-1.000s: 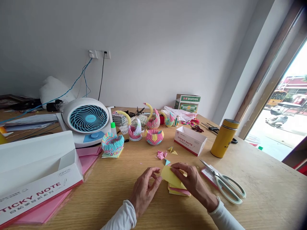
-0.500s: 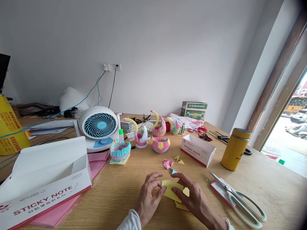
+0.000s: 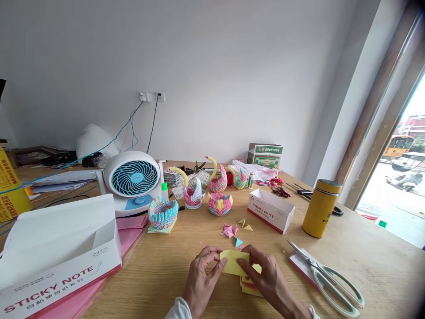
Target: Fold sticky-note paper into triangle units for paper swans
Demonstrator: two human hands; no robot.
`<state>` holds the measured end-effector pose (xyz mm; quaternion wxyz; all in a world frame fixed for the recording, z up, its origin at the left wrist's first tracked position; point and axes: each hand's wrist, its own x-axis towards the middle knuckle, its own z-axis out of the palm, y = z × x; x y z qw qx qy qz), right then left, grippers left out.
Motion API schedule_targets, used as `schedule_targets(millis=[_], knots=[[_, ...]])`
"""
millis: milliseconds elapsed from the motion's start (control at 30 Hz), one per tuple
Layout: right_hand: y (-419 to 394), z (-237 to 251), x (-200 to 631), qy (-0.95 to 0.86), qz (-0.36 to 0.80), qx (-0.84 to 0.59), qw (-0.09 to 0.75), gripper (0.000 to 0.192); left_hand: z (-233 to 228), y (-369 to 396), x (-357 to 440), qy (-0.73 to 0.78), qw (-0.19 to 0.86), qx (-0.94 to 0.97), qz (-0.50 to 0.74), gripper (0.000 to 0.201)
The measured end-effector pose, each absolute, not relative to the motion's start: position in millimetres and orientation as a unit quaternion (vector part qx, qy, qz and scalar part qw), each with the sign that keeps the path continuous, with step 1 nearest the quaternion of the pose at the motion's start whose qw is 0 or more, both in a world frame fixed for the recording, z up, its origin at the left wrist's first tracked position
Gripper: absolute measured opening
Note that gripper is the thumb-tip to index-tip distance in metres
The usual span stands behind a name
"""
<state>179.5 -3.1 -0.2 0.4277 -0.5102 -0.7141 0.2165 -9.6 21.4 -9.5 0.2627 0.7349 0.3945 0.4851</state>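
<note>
Paper (image 3: 234,263), yellow, is up btwn our L hand (image 3: 202,277) & R hand (image 3: 267,275) in head view, over the table (image 3: 159,274), beside the stack (image 3: 249,290), which R hand partly hides. L hand has the L edge in a closed thumb-&-finger pinch; R hand nips the R side likewise, thumb on the near face. Can't tell if it's 1 layer or doubled. To do this bit well, we'd want a light pinch w/ thumbs level, so the paper lies flat & doesn't buckle btwn hands. If edges need lining up, we'd match corners 1st, then press; thin stuff prob. creases fast & shows a wrong line. We'd also mind R hand re nudging the stack. Pink pcs (image 3: 229,230) & blue pc (image 3: 237,242) lie just beyond our fingers, so no sweeping fwd. Scissors (image 3: 332,280), off to the R, can wait.
</note>
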Motion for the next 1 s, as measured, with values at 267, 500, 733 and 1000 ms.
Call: schedule_targets(millis=[267, 500, 733, 1000], knots=[[-3.3, 3.5, 178.4, -0.707, 0.255, -0.493, 0.439, 0.028, -10.5, 21.8, -10.0, 0.383, 0.259, 0.737, 0.493, 0.028], [-3.2, 2.4, 178.1, -0.696, 0.273, -0.487, 0.452, 0.029, -12.6, 21.3, -7.5, 0.387, 0.286, 0.74, 0.469, 0.033], [-6.0, 7.2, 177.7, -0.677, 0.35, -0.469, 0.447, 0.035, -5.9, 17.6, -6.4, 0.376, 0.434, 0.693, 0.435, 0.04], [-7.7, 9.9, 175.9, -0.663, 0.379, -0.466, 0.448, 0.034, -4.7, 17.1, -5.7, 0.328, 0.506, 0.671, 0.431, 0.037]])
